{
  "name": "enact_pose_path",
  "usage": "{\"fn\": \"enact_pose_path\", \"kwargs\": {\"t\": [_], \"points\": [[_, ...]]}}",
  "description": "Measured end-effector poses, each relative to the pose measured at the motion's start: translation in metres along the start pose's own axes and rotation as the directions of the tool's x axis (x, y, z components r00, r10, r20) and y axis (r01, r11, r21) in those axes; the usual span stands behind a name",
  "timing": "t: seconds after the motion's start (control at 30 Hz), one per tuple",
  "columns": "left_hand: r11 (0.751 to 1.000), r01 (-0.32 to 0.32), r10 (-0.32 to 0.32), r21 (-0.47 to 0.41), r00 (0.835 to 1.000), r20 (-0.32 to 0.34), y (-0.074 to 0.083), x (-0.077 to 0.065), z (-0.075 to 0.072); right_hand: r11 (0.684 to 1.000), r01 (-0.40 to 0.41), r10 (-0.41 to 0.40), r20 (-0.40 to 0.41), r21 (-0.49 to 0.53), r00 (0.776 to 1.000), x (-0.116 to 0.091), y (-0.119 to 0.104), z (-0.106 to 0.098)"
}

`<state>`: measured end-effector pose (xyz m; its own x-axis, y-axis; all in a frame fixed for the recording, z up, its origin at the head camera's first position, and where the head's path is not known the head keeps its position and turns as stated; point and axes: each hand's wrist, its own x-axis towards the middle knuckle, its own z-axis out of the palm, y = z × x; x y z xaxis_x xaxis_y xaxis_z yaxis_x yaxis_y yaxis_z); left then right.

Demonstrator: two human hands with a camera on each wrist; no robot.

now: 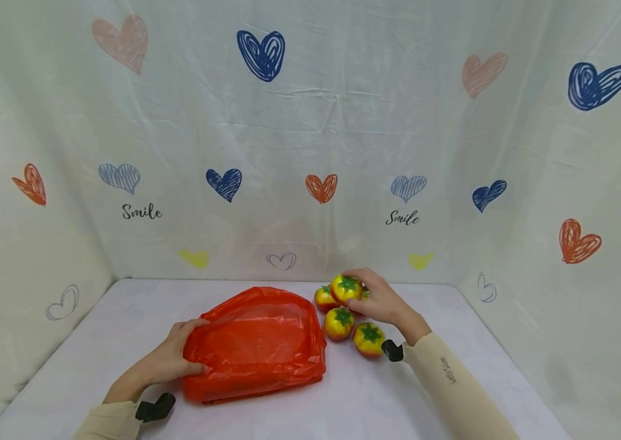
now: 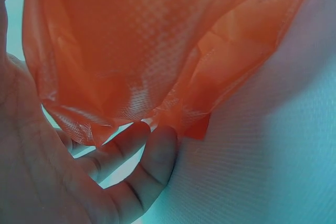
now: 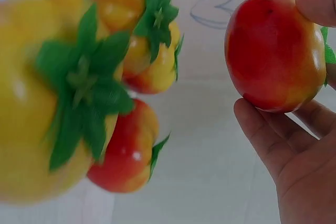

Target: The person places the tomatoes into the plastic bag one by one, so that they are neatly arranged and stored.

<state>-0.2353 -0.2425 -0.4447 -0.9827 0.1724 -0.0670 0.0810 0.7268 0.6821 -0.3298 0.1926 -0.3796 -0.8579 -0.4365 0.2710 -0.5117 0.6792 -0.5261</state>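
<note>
My right hand (image 1: 379, 299) grips a yellow-and-red tomato (image 1: 346, 288) with a green star-shaped leafy top, thumb and fingers around its sides. In the right wrist view the red underside of this tomato (image 3: 270, 56) faces the camera. It is held over a group of similar tomatoes on the table, such as the near one (image 1: 368, 340) and another (image 1: 339, 324). My left hand (image 1: 170, 354) holds the left side of a red plastic bag (image 1: 255, 377), which lies with its mouth spread wide. Curled fingers (image 2: 152, 156) touch the bag's edge in the left wrist view.
The white table (image 1: 398, 397) carries the bag left of the tomatoes. Behind it hangs a pale curtain (image 1: 288, 134) with printed hearts, which also runs along both sides. A black strap piece (image 1: 392, 351) sits at my right wrist, close to the nearest tomato.
</note>
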Motion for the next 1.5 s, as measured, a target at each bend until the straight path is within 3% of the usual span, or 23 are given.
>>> {"fn": "enact_pose_path", "kwargs": {"t": [0.67,1.03,1.5], "points": [[1.000,0.006,-0.006,0.005,1.000,-0.005,0.000,0.001,0.002,0.989,0.148,-0.146,0.112,-0.013,0.983,0.032,-0.050,0.038],[1.000,0.012,-0.012,0.003,1.000,-0.010,-0.003,0.000,0.002,0.973,0.228,-0.231,0.195,0.039,0.953,0.046,-0.075,0.058],[1.000,-0.006,0.006,-0.005,1.000,-0.013,-0.003,0.000,0.001,0.975,0.224,-0.213,0.284,-0.005,0.935,0.063,-0.105,0.078]]}}
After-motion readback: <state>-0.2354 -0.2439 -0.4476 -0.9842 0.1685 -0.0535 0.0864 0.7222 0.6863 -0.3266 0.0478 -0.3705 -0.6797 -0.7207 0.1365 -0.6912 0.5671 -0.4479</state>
